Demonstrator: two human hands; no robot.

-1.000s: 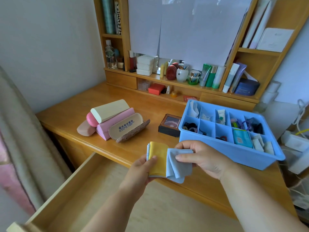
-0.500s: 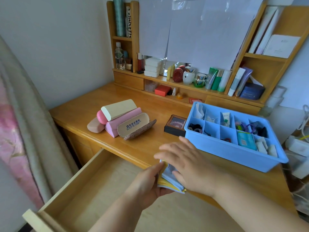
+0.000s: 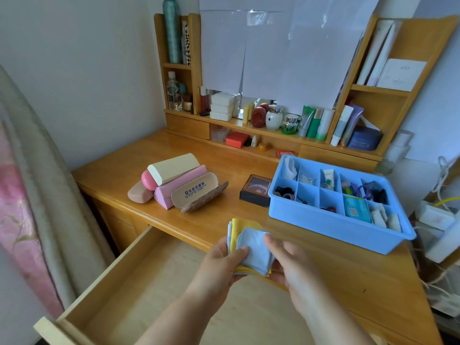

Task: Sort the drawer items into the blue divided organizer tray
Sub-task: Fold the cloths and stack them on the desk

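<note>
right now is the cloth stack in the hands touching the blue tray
Apart. The head view shows bare desk between the cloth stack, held in the left hand and right hand, and the blue tray.

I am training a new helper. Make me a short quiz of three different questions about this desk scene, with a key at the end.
1. True or false: the wooden desk drawer is open.
2. Which hand's grip holds the stack of small yellow and light blue cloths from below? A left hand B right hand
3. Fill in: the blue plastic divided organizer tray stands on the wooden ____.

Key: 1 true; 2 A; 3 desk.
</note>
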